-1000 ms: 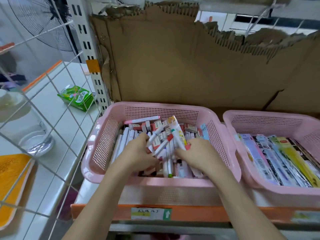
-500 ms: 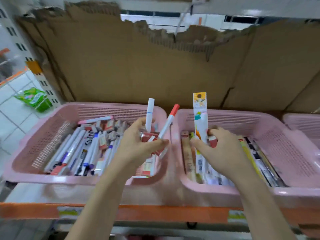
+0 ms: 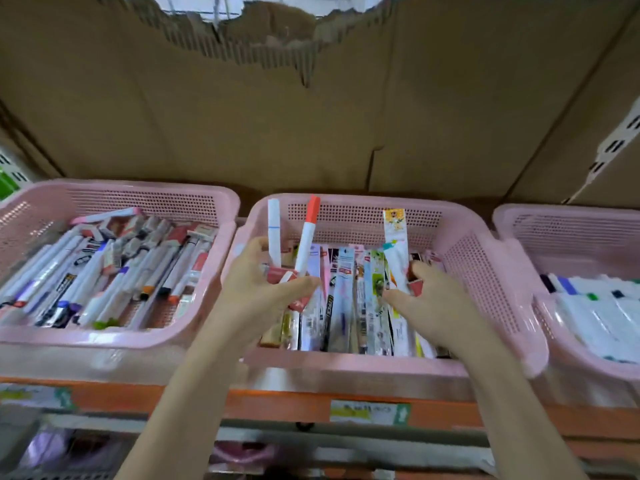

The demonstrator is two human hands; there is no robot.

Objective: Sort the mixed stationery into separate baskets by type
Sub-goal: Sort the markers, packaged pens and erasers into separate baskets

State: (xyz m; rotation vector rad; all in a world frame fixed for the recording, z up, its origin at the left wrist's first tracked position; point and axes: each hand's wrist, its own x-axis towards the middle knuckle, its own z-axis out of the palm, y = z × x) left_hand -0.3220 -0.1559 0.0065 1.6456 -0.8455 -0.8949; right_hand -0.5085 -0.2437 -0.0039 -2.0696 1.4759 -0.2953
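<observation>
Over the middle basket: both hands hover, each holding stationery above the packets.
Left hand [image 3: 263, 289]: fingers and thumb curl round a white pen [image 3: 274, 233], a red-capped marker [image 3: 306, 237] and a small red box [image 3: 278, 274]; both pens stand nearly upright, caps up, side by side.
Right hand [image 3: 433, 299]: thumb and fingers pinch a tall pen packet [image 3: 394, 244] with a yellow top, held upright; a small red piece [image 3: 415, 287] sits against the fingers, and what it is cannot be told.
Middle basket [image 3: 478, 258]: pink, perforated walls, packed with long flat packets [image 3: 341, 299] lying front to back, side by side.
Left basket [image 3: 221, 199]: pink, just beside the middle one; holds loose markers [image 3: 104, 278] and small boxes piled at mixed angles.
Right basket [image 3: 519, 220]: pink, partly out of view; holds white pens [image 3: 595, 306] with coloured caps in a neat layer.
Shelf edge [image 3: 277, 403]: orange strip below the baskets, carrying a green and yellow label [image 3: 369, 412].
Backing: torn brown cardboard [image 3: 311, 116] stands behind all three baskets.
</observation>
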